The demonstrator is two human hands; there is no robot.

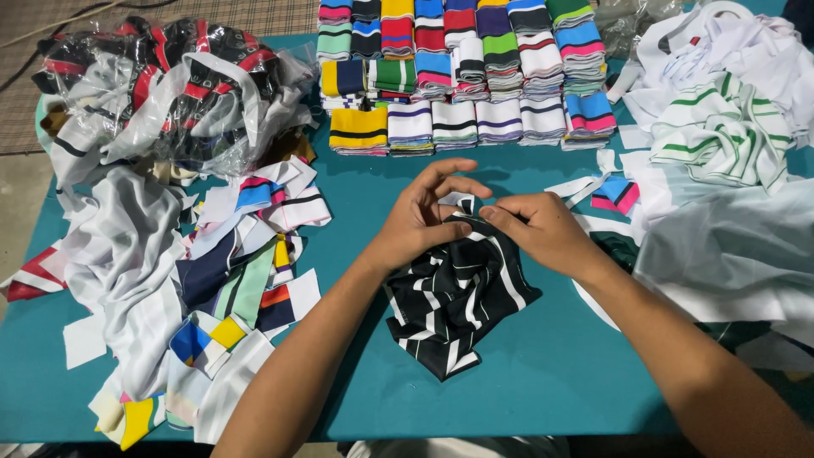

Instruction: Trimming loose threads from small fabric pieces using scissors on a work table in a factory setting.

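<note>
Both hands, left hand and right hand, pinch the black striped cloth's top edge on open teal table.

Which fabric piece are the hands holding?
The black fabric with white stripes, bunched at table centre. Left hand and right hand pinch its top edge; the other pieces lie untouched.

The black-and-white striped cloth looks smooth and faintly sheeny; the desk is matt teal; the bags at its far-left corner are glossy plastic.
</note>
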